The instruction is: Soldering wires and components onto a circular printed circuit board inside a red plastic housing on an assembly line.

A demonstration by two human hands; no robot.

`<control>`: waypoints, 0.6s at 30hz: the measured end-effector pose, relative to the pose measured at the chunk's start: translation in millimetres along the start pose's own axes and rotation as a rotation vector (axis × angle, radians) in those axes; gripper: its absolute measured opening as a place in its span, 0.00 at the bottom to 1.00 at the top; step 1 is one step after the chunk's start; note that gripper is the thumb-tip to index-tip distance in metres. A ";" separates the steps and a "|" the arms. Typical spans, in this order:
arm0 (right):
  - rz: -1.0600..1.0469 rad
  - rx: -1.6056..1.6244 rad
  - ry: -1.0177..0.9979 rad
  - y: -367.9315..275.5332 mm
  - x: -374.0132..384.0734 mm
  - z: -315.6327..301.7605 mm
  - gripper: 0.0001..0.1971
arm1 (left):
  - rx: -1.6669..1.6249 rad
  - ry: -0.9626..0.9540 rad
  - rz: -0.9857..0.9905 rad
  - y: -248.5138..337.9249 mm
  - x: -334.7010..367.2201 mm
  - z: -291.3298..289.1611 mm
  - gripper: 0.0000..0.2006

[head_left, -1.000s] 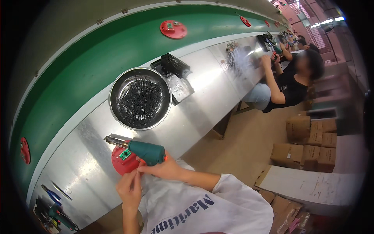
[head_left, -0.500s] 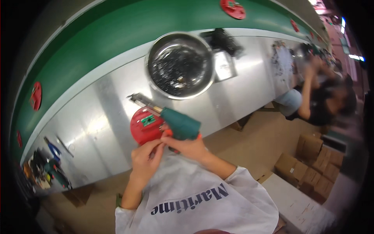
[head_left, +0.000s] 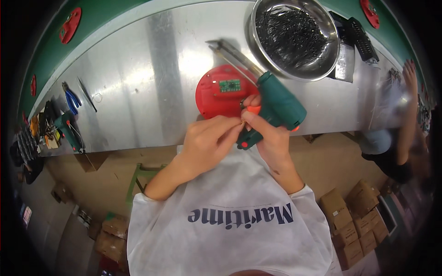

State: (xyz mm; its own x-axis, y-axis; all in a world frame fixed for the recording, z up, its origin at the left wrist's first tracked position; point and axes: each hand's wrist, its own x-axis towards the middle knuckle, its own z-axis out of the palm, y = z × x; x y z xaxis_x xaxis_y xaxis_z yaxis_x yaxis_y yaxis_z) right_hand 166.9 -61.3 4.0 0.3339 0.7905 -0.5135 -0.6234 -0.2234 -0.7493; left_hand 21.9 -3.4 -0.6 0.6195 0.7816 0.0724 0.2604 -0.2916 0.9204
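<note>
A green soldering gun (head_left: 282, 101) with an orange trigger is in my right hand (head_left: 272, 140), whose fingers curl round its grip. Its long metal tip points up and left, over the edge of a round red holder (head_left: 206, 94). On that holder lies a small green circuit board (head_left: 229, 86). My left hand (head_left: 206, 141) is closed in a pinch, its fingertips meeting my right thumb beside the grip. A tiny yellowish bit shows between the fingertips, too small to name.
A steel bowl (head_left: 254, 39) of thin black pieces stands at the far right, beside a black tray-like object (head_left: 361, 40). Blue-handled pliers (head_left: 72, 99), tweezers (head_left: 87, 95) and another green soldering gun (head_left: 69, 132) lie left. A co-worker's arm (head_left: 407, 115) is at right; cardboard boxes (head_left: 361, 225) are below.
The whole view has swung, so the bowl, holder and soldering gun now appear farther right and higher. My hands stay together at the grip, the left one still pinching.
</note>
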 end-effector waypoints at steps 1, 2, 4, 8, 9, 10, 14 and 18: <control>0.000 0.008 -0.011 1.4 0.1 -0.1 0.15 | -0.015 0.010 0.009 -0.4 -1.1 0.2 0.04; -0.002 0.015 -0.022 2.4 -0.2 -0.2 0.15 | -0.014 0.009 0.001 0.7 -2.2 -0.2 0.04; 0.000 0.006 -0.007 3.6 -0.6 -0.1 0.15 | 0.002 -0.027 -0.046 3.2 -2.9 -1.3 0.04; 0.015 0.077 0.009 -0.6 -5.6 4.2 0.15 | 0.000 0.041 -0.066 7.9 -8.8 4.7 0.05; 0.017 0.080 0.005 1.3 -5.9 3.6 0.15 | 0.024 0.080 -0.082 9.1 -9.6 6.2 0.06; -0.020 0.045 0.017 3.8 -6.0 1.6 0.16 | 0.045 0.117 -0.096 9.5 -9.8 7.4 0.07; -0.069 -0.042 0.004 6.0 -5.6 -9.0 0.14 | 0.089 0.138 0.132 0.5 -6.6 9.5 0.07; -0.093 -0.131 0.023 -6.6 -13.0 -27.9 0.11 | 0.106 0.186 -0.031 0.7 -4.0 8.7 0.06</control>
State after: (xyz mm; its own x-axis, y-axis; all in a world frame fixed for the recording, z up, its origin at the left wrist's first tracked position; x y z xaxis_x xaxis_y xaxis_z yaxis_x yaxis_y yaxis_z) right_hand 186.5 -86.0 4.0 0.4030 0.7981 -0.4480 -0.4923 -0.2236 -0.8412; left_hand 26.0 -11.5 -3.6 0.4656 0.8763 0.1235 0.3598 -0.3150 0.8782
